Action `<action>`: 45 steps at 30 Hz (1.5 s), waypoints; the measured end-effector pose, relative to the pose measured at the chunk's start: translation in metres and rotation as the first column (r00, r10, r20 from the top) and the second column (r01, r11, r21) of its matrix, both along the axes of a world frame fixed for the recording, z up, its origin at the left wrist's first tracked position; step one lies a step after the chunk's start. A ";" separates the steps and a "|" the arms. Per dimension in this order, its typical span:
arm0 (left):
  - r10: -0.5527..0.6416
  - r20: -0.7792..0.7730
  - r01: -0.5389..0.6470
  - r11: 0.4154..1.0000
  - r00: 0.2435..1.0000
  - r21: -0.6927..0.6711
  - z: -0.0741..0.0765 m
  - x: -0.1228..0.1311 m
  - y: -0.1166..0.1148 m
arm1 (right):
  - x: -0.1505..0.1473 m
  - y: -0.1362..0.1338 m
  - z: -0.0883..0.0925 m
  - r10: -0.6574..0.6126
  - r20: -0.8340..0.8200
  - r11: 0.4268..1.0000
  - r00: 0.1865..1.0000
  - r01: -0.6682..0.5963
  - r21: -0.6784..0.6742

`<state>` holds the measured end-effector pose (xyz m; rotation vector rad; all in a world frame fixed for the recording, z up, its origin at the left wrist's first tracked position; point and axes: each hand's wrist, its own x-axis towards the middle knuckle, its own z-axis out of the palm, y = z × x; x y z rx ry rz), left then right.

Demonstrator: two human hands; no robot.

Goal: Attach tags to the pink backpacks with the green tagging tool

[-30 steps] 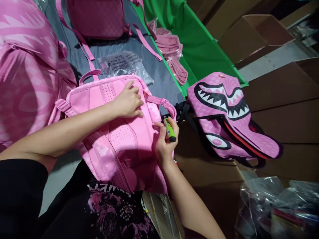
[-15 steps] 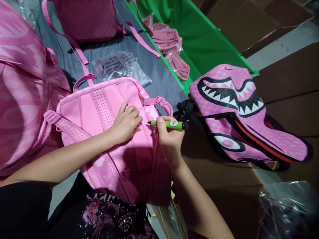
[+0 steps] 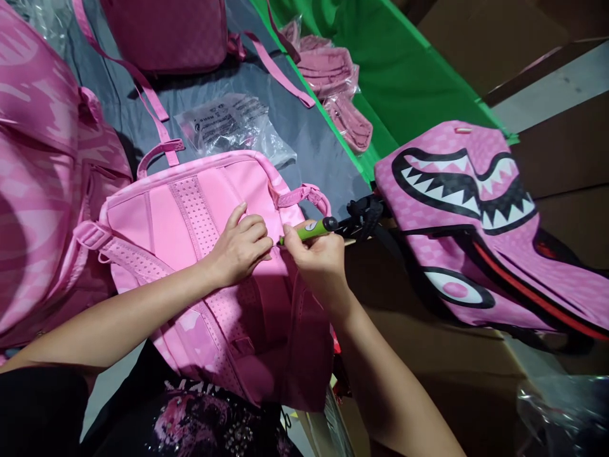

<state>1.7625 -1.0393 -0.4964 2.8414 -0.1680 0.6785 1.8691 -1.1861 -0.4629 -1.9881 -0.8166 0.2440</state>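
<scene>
A pink backpack (image 3: 247,184) lies back panel up in front of me, with a dotted mesh strip and shoulder straps showing. On its panel rests my left hand (image 3: 242,247), thumb spread away and the other fingers loosely bent against the fabric. My right hand (image 3: 316,260) pinches a green marker (image 3: 309,231) with a black end. The marker's dark tip is at the panel, just right of my left fingertips. Whether it has left a mark cannot be seen.
Beyond the backpack lie a clear plastic bag (image 3: 233,127) and a dark pink bag (image 3: 164,32). At left stands a large pink patterned backpack (image 3: 38,158). Packed pink pieces (image 3: 328,73) lie by green fabric (image 3: 404,70). A shark-mouth backpack (image 3: 457,178) rests on cardboard boxes (image 3: 409,355) at right.
The marker has moved left and down, its tip now at the panel near my left fingers, and it tilts more steeply. My left hand stays on the backpack. The view has shifted slightly.
</scene>
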 end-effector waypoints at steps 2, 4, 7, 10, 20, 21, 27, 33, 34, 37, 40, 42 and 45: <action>0.002 0.004 -0.002 1.000 1.000 0.009 -0.003 0.001 0.001 | 0.001 -0.001 0.002 -0.018 0.004 1.000 1.000 0.018 -0.006; 0.005 0.015 -0.005 1.000 1.000 0.015 -0.004 0.001 0.001 | 0.000 -0.002 0.003 -0.010 -0.010 1.000 1.000 0.010 0.003; -0.002 0.038 0.001 1.000 0.999 0.020 -0.004 0.002 0.001 | -0.002 0.000 0.001 -0.019 -0.015 1.000 1.000 0.019 0.013; -0.003 0.044 0.002 1.000 0.999 0.027 -0.004 0.002 0.001 | -0.002 0.002 -0.002 -0.017 -0.039 0.999 0.999 0.019 0.034; -0.015 0.005 0.015 1.000 1.000 -0.027 -0.008 0.004 0.002 | 0.001 0.004 0.000 -0.040 0.000 0.999 0.999 0.040 -0.015; -0.013 0.008 0.013 1.000 1.000 -0.019 -0.007 0.004 0.002 | 0.000 0.004 0.000 -0.040 -0.008 0.999 0.999 0.040 -0.010; -0.017 0.026 0.017 1.000 1.000 0.012 -0.005 0.005 0.003 | 0.000 0.004 0.002 -0.050 0.029 0.998 0.998 0.051 -0.035; -0.011 -0.019 0.011 1.000 1.000 -0.013 -0.006 0.003 0.000 | -0.001 0.004 0.002 -0.054 -0.005 0.998 0.999 0.054 -0.018; -0.007 -0.022 0.007 1.000 1.000 -0.001 -0.004 0.003 0.001 | -0.001 0.004 0.002 -0.055 -0.014 0.998 0.998 0.055 -0.015; -0.051 -0.120 0.059 0.996 0.991 0.064 0.014 0.011 0.013 | -0.002 0.000 0.001 -0.090 -0.006 0.996 0.996 0.090 0.013; -0.126 -0.331 0.164 0.983 0.935 0.089 0.043 0.027 0.037 | -0.009 -0.012 0.007 -0.177 -0.001 0.978 0.984 0.176 0.115; -0.113 -0.449 0.169 0.982 0.886 0.087 0.063 0.035 0.049 | -0.019 -0.023 0.015 -0.145 0.003 0.972 0.989 0.142 0.187; -0.073 -0.477 0.133 0.987 0.876 0.094 0.097 0.031 0.047 | -0.041 -0.038 0.030 -0.042 0.158 0.974 0.987 0.005 0.226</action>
